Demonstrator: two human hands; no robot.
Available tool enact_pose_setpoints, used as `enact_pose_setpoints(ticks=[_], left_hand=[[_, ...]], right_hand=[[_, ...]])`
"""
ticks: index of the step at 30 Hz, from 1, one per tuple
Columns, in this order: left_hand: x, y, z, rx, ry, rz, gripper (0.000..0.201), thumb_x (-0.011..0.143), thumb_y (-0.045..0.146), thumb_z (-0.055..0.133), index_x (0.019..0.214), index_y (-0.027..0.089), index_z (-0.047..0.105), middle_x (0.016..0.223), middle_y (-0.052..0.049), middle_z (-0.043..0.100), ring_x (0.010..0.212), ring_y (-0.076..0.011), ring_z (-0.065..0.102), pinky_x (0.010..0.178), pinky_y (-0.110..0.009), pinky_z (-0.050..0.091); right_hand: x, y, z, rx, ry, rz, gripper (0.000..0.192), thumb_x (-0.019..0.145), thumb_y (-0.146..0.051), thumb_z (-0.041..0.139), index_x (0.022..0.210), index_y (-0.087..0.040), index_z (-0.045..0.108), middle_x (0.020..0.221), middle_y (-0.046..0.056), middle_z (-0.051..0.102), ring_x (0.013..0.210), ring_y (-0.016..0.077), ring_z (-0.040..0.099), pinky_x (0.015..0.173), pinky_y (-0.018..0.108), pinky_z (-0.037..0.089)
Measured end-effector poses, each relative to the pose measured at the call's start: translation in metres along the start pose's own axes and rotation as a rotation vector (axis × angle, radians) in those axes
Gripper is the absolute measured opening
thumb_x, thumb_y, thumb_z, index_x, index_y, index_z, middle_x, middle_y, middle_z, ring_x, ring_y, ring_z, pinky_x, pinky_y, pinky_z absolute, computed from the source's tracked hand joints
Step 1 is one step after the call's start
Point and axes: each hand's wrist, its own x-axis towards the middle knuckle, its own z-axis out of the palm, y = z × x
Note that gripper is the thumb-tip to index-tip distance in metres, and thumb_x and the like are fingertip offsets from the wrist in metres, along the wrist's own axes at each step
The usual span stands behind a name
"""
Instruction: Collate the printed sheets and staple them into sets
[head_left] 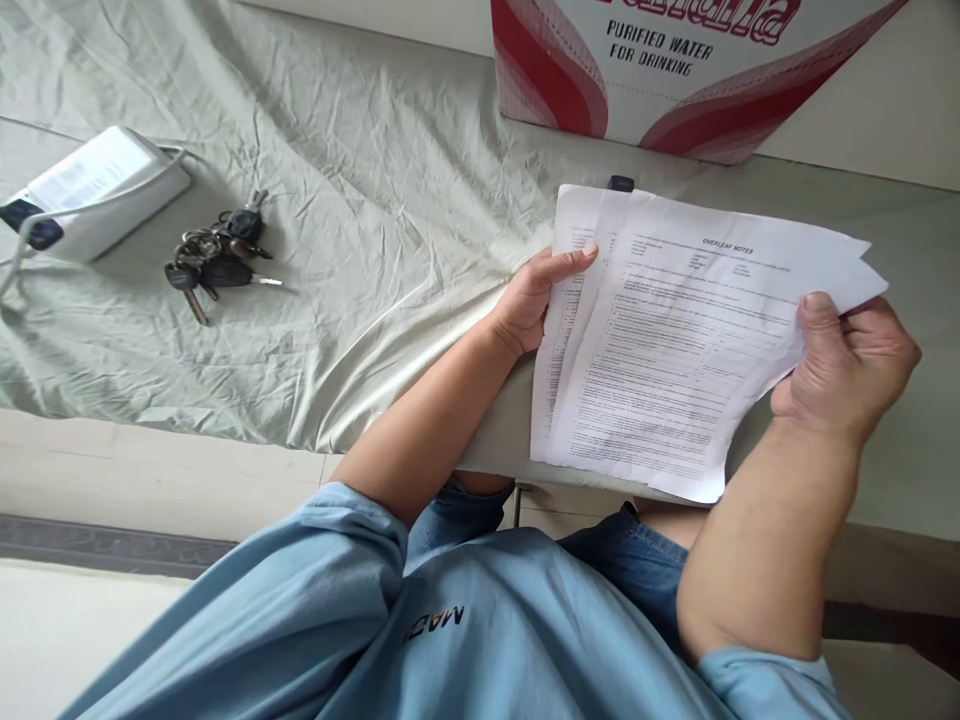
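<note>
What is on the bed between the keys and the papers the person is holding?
Nothing but wrinkled sheet lies between the keys and the papers, as the head view shows.

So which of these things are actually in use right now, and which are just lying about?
In hand:
printed sheets, headed "Overleaf Notes"
left hand, gripping their left edge
right hand, gripping their right edge

Lying about:
bunch of keys
white device with cable
purified water carton
wrinkled sheet
</note>
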Motion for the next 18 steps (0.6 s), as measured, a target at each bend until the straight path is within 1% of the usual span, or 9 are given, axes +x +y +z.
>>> enact_pose_setpoints(ticks=[3,6,8,10,13,15,17,18], left_hand=[[0.0,-0.002,-0.001,-0.002,-0.013,-0.011,0.062,0.09,0.077,0.099,0.109,0.022,0.08,0.099,-0.016,0.091,0.12,-0.0476,0.095,0.098,-0.059,0.081],[0.001,-0.004,-0.002,0.011,0.006,0.0,0.062,0.089,0.074,0.102,0.113,0.021,0.08,0.097,-0.014,0.091,0.115,-0.0454,0.096,0.098,-0.059,0.082],[0.001,-0.006,-0.003,0.003,-0.003,-0.004,0.063,0.089,0.074,0.104,0.114,0.022,0.081,0.096,-0.013,0.09,0.112,-0.0436,0.096,0.097,-0.058,0.082],[0.002,-0.009,-0.004,-0.002,-0.007,-0.01,0.063,0.09,0.076,0.104,0.113,0.022,0.082,0.094,-0.012,0.091,0.109,-0.0417,0.096,0.096,-0.057,0.081],[0.004,-0.013,-0.005,0.002,0.031,0.011,0.063,0.093,0.08,0.102,0.113,0.023,0.083,0.094,-0.01,0.091,0.105,-0.0388,0.096,0.094,-0.055,0.081],[0.005,-0.014,-0.006,-0.007,0.052,0.02,0.064,0.093,0.08,0.103,0.116,0.023,0.085,0.095,-0.01,0.092,0.105,-0.0385,0.095,0.095,-0.055,0.081],[0.006,-0.015,-0.006,-0.026,0.049,0.012,0.064,0.091,0.078,0.105,0.118,0.023,0.085,0.098,-0.011,0.093,0.108,-0.0397,0.095,0.098,-0.056,0.081],[0.007,-0.014,-0.007,-0.034,0.041,0.006,0.065,0.09,0.078,0.105,0.118,0.023,0.085,0.098,-0.012,0.093,0.11,-0.0404,0.095,0.1,-0.057,0.081]], right_hand=[[-0.001,-0.001,0.004,-0.005,-0.008,-0.01,0.035,0.071,-0.051,0.104,0.083,-0.026,0.082,0.084,-0.004,0.069,0.09,0.0253,0.076,0.112,0.059,0.069],[-0.001,-0.002,0.007,0.001,-0.015,-0.024,0.036,0.072,-0.05,0.104,0.079,-0.026,0.078,0.081,-0.005,0.064,0.091,0.0253,0.075,0.112,0.057,0.067],[-0.002,-0.004,0.008,-0.008,-0.018,-0.034,0.039,0.074,-0.051,0.104,0.077,-0.026,0.074,0.08,-0.005,0.061,0.093,0.0258,0.075,0.111,0.056,0.067],[-0.003,-0.004,0.01,-0.036,-0.019,-0.035,0.04,0.075,-0.053,0.103,0.078,-0.026,0.073,0.081,-0.004,0.062,0.093,0.026,0.074,0.11,0.056,0.066],[-0.003,-0.002,0.009,-0.074,-0.002,-0.031,0.036,0.074,-0.053,0.098,0.079,-0.027,0.074,0.082,-0.004,0.063,0.088,0.0241,0.069,0.106,0.057,0.066],[-0.001,0.0,0.004,-0.101,0.027,-0.031,0.035,0.072,-0.049,0.095,0.073,-0.027,0.068,0.079,-0.005,0.059,0.085,0.023,0.067,0.105,0.057,0.066],[0.003,0.004,-0.004,-0.153,0.058,-0.011,0.042,0.071,-0.048,0.093,0.067,-0.028,0.056,0.077,-0.005,0.054,0.087,0.024,0.068,0.104,0.056,0.067],[0.005,0.006,-0.009,-0.19,0.05,0.022,0.047,0.072,-0.05,0.093,0.066,-0.029,0.052,0.078,-0.004,0.053,0.091,0.0254,0.07,0.103,0.056,0.068]])
